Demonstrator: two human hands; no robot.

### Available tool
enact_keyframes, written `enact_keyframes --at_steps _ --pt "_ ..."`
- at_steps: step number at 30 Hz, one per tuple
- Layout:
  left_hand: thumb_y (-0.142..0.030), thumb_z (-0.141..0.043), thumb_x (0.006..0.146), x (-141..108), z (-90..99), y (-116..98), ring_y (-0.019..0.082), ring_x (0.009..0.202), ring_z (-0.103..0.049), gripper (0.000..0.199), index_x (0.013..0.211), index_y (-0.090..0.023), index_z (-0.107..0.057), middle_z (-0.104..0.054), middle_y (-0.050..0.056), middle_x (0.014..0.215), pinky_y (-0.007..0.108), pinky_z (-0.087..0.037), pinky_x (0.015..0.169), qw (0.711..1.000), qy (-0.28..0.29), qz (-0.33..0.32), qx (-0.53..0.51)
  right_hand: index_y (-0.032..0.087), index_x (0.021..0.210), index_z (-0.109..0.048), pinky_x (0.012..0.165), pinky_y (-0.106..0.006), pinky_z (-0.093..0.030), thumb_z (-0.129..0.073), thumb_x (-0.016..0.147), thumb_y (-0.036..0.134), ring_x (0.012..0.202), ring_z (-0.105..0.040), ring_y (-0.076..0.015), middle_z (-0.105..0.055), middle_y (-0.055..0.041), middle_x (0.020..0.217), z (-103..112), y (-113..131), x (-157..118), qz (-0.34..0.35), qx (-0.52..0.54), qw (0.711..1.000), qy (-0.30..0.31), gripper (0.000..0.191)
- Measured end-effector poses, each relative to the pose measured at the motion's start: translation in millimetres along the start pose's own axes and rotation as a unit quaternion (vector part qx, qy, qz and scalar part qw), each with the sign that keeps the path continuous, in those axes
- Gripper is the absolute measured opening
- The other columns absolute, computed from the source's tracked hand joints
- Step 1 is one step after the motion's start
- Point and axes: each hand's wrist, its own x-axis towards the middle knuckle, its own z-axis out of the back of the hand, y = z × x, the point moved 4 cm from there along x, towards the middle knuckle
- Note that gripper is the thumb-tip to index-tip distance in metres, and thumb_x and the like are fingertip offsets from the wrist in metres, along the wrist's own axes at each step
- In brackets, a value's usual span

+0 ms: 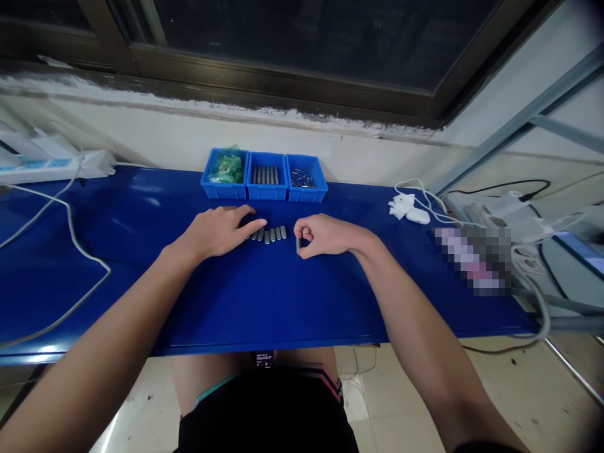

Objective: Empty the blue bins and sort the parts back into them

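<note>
My right hand (321,236) pinches a small grey metal cylinder (298,243) between thumb and fingertips, just above the blue tabletop. To its left, a short row of similar metal cylinders (272,236) lies side by side on the table. My left hand (221,229) rests at the left end of this row, fingers stretched and thumb apart, with its thumb tip over some of the cylinders. Part of the row is hidden by that hand. It appears to hold nothing.
Three blue bins stand at the back: one with a green plastic bag (229,168), one with metal cylinders (265,175), one with small thin metal pieces (302,178). White cables and a power strip (61,167) lie left. A white earphone case (418,216) and crumpled tissue (401,204) sit right.
</note>
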Motion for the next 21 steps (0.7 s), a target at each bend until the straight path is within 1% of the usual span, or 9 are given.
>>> enact_keyframes --at_steps 6,8,10,11,13,15,16,19,21 --pt "-0.080 -0.030 0.105 -0.9 -1.6 -0.4 0.044 0.127 -0.071 0.072 0.143 -0.030 -0.066 -0.076 0.010 0.138 0.057 -0.056 0.104 1.000 -0.014 0.009 0.000 0.024 0.101 -0.063 0.058 -0.033 -0.035 -0.081 0.083 0.039 0.063 -0.047 -0.0122 -0.055 0.0039 0.080 -2.7 -4.5 -0.3 -0.010 0.024 1.000 0.012 0.029" --pt "-0.078 -0.030 0.105 -1.2 -1.9 -0.2 0.044 0.126 -0.071 0.070 0.143 -0.030 -0.065 -0.076 0.009 0.137 0.057 -0.056 0.103 1.000 -0.019 0.008 0.004 0.023 0.103 -0.064 0.059 -0.032 -0.036 -0.082 0.084 0.040 0.064 -0.047 -0.0117 -0.053 0.0046 0.080 -3.0 -5.6 -1.2 -0.004 0.052 0.999 0.014 0.031" --pt "-0.077 -0.031 0.106 -1.4 -2.3 0.0 0.044 0.126 -0.072 0.069 0.143 -0.030 -0.065 -0.076 0.009 0.137 0.057 -0.057 0.102 1.000 -0.021 0.005 0.007 0.023 0.105 -0.064 0.062 -0.032 -0.038 -0.084 0.085 0.042 0.066 -0.046 -0.0116 -0.051 0.0053 0.080 2.5 -3.1 -1.0 0.017 0.104 0.994 0.000 0.035" --pt "-0.076 -0.031 0.107 -1.5 -2.4 0.0 0.044 0.126 -0.072 0.069 0.143 -0.030 -0.065 -0.076 0.009 0.137 0.058 -0.057 0.102 1.000 -0.020 0.004 0.006 0.022 0.106 -0.064 0.063 -0.031 -0.039 -0.085 0.084 0.043 0.068 -0.046 -0.0117 -0.050 0.0055 0.080 9.0 0.1 0.3 0.038 0.133 0.990 -0.018 0.036" --pt "-0.076 -0.031 0.107 -1.7 -2.6 0.3 0.045 0.125 -0.072 0.068 0.144 -0.030 -0.065 -0.077 0.010 0.137 0.058 -0.058 0.101 1.000 -0.019 0.003 0.001 0.022 0.105 -0.063 0.066 -0.031 -0.041 -0.087 0.083 0.043 0.070 -0.047 -0.0121 -0.049 0.0054 0.080 29.2 9.4 7.1 0.086 0.177 0.978 -0.066 0.039" --pt "-0.076 -0.032 0.107 -1.9 -2.5 0.6 0.045 0.125 -0.072 0.068 0.144 -0.029 -0.066 -0.077 0.010 0.136 0.059 -0.058 0.100 1.000 -0.019 0.004 -0.003 0.022 0.104 -0.063 0.067 -0.031 -0.042 -0.087 0.081 0.041 0.072 -0.048 -0.0128 -0.050 0.0045 0.080 55.9 20.2 21.4 0.123 0.178 0.970 -0.115 0.038" --pt "-0.076 -0.033 0.108 -2.1 -2.4 0.7 0.045 0.124 -0.073 0.068 0.144 -0.029 -0.066 -0.077 0.010 0.136 0.059 -0.058 0.100 1.000 -0.019 0.003 -0.005 0.021 0.104 -0.063 0.067 -0.031 -0.042 -0.087 0.082 0.039 0.072 -0.049 -0.0132 -0.051 0.0039 0.080 69.6 25.4 31.8 0.129 0.159 0.969 -0.135 0.037" --pt "-0.076 -0.034 0.108 -2.6 -2.1 0.6 0.045 0.125 -0.072 0.067 0.143 -0.029 -0.066 -0.077 0.009 0.137 0.059 -0.059 0.099 1.000 -0.021 -0.002 -0.013 0.020 0.105 -0.067 0.065 -0.033 -0.043 -0.083 0.083 0.035 0.071 -0.053 -0.0154 -0.058 0.0005 0.081 101.7 38.1 74.1 0.089 0.037 0.981 -0.166 0.031" --pt "-0.075 -0.035 0.109 -2.9 -2.0 0.4 0.045 0.124 -0.073 0.066 0.143 -0.029 -0.066 -0.076 0.010 0.138 0.059 -0.060 0.098 1.000 -0.021 -0.007 -0.019 0.020 0.107 -0.071 0.068 -0.036 -0.046 -0.082 0.080 0.032 0.075 -0.060 -0.0185 -0.067 -0.0033 0.089 109.8 44.2 106.3 0.039 -0.067 0.985 -0.152 0.031"
